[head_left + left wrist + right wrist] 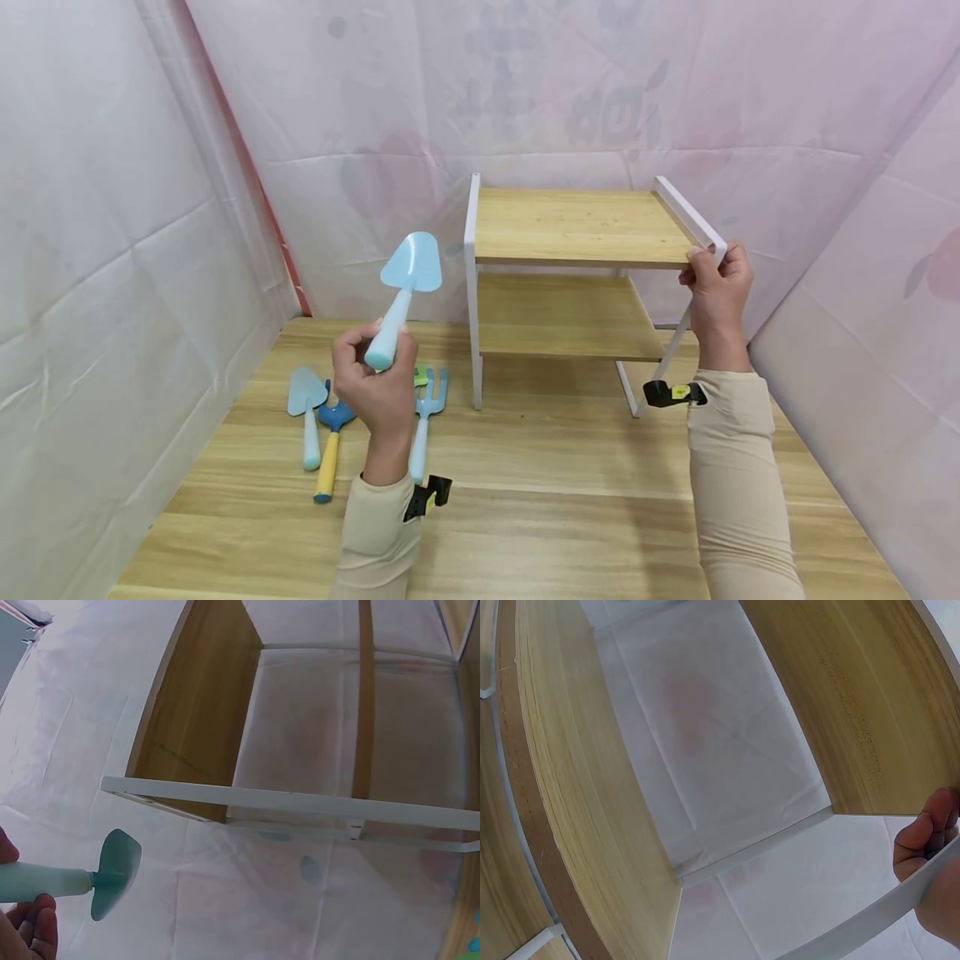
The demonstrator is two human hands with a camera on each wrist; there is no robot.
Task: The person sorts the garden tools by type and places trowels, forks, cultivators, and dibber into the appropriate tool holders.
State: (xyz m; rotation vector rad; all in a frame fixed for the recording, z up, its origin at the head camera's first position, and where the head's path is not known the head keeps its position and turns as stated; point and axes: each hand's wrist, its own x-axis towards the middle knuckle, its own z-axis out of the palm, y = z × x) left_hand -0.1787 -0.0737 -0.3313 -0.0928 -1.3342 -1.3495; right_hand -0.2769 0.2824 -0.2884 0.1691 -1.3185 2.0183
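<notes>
My left hand (378, 392) grips a light blue hand trowel (412, 262) by its pale handle, blade pointing up and away, above the table. In the left wrist view the trowel's blade (116, 874) is apart from the shelf's white side frame (300, 802). A two-tier wooden shelf (570, 221) with white side frames stands on the table. At its front right upper corner my right hand (720, 292) holds the frame, thumb by the top board. Curled fingers (913, 841) show beside the white frame in the right wrist view.
Left on the table (525, 533) lie a second light blue trowel (307, 393), a blue-headed tool with a yellow handle (327, 468) and a light blue hand fork (431, 406). A green item (421, 377) is partly hidden behind my left hand. Pale curtains (360, 100) enclose the table.
</notes>
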